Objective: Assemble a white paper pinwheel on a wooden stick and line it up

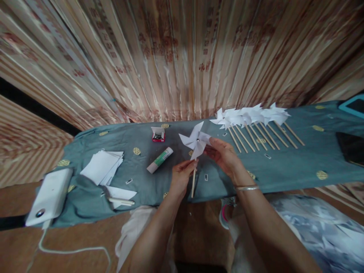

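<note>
A pleated curtain (pixel 176 57) with reddish printed patterns fills the whole upper view, from nine through twelve to three o'clock. Below it a counter (pixel 298 167) draped in a teal cloth with yellow dots runs across the middle.

At eight o'clock a white power bank (pixel 49 197) lies on the cloth's edge, its cable trailing down toward the floor. Just beside it, toward the centre, sits a loose stack of white paper squares (pixel 102 165), with a folded sheet and a stick below them. At two o'clock a row of finished pinwheels (pixel 253 117) lies side by side, white heads overlapping, wooden sticks fanned toward the person.

At the centre, the paper pinwheel (pixel 196 142) stands upright above the near edge of the counter. The left hand (pixel 180 178) is clenched around its wooden stick (pixel 193 182), just under the paper head. The right hand (pixel 224 155), a silver bangle on its wrist, pinches one blade at the pinwheel's three o'clock side with its fingertips.

A glue stick (pixel 159 160) lies tilted at the pinwheel's nine o'clock, near but apart. Beyond it, a small open red box (pixel 158 135) holds small dark items too tiny to make out.
</note>
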Tool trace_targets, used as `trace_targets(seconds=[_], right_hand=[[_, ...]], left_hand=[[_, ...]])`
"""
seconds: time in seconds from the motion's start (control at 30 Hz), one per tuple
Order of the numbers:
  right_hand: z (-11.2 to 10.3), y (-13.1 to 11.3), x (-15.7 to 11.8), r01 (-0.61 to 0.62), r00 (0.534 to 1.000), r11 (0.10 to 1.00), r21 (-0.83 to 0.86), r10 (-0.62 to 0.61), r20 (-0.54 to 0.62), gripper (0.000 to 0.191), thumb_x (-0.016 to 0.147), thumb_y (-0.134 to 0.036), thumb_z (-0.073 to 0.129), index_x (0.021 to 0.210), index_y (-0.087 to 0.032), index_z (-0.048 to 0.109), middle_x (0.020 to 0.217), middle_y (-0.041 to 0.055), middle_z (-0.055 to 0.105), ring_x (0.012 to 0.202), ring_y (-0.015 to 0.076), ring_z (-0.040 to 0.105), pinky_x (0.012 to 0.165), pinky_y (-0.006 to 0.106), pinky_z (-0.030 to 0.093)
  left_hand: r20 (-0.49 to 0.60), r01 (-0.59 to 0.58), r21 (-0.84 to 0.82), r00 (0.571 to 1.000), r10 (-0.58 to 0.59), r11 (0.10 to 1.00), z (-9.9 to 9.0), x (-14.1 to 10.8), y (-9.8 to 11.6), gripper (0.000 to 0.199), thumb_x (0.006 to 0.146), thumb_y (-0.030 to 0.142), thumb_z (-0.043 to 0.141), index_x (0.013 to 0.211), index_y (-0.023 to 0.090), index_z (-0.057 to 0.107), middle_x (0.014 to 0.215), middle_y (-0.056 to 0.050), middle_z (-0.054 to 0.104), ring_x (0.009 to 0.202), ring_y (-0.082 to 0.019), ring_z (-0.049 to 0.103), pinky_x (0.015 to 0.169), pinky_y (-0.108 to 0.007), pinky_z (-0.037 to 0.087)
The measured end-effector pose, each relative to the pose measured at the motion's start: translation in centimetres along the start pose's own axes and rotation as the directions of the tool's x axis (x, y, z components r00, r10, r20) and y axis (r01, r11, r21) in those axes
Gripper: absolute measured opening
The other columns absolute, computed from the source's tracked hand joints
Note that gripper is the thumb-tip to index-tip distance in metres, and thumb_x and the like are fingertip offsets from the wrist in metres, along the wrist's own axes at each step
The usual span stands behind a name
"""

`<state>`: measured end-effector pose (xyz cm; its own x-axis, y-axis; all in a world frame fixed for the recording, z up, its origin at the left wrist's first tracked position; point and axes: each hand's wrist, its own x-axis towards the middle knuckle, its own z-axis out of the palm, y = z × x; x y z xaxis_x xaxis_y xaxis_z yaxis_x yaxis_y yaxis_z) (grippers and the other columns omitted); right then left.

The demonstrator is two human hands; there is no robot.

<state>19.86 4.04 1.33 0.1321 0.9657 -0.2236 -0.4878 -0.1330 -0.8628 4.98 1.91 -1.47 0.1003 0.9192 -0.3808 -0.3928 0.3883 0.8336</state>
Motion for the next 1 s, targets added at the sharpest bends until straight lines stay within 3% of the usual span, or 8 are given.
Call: trace_targets(seconds=[0.17,0.37,1.0], right_hand=[[-0.81,0.03,0.14,0.058,0.992,0.997,-0.046,-0.063,-0.113,0.033,0.052,-0.041,0.09,0.07,-0.022,0.07,0.07,-0.0003,0.072,0.064,0.0129,0.065,0.06,0.024,0.053],[-0.96,0.04,-0.03,0.055,0.987,0.995,-0.088,-0.067,-0.148,0.032,0.046,-0.038,0.092,0.064,-0.022,0.07,0.063,-0.0013,0.069,0.059,0.0108,0.063,0.056,0.021,0.051],[-0.45,0.72,-0.34,0.059,0.995,0.989,-0.134,-0.07,-0.072,0.033,0.046,-0.042,0.092,0.055,-0.022,0.067,0.058,-0.0027,0.064,0.056,0.0106,0.055,0.053,0.023,0.046]], left_hand=[[-0.011,0.02,-0.009,1.0,-0.02,1.0,0.15,-0.03,0.03,0.034,0.045,0.033,0.087,0.072,0.016,0.077,0.064,-0.001,0.069,0.057,-0.01,0.055,0.062,-0.025,0.044],[-0.008,0.005,-0.038,1.0,-0.005,0.999,0.2,0.26,-0.15,0.033,0.041,0.033,0.088,0.067,0.016,0.075,0.059,0.0,0.067,0.054,-0.009,0.055,0.06,-0.025,0.044],[-0.031,-0.071,0.007,0.997,0.071,0.997,0.09,0.67,0.01,0.029,0.046,0.032,0.086,0.069,0.017,0.076,0.065,-0.002,0.07,0.061,-0.013,0.059,0.067,-0.028,0.046]])
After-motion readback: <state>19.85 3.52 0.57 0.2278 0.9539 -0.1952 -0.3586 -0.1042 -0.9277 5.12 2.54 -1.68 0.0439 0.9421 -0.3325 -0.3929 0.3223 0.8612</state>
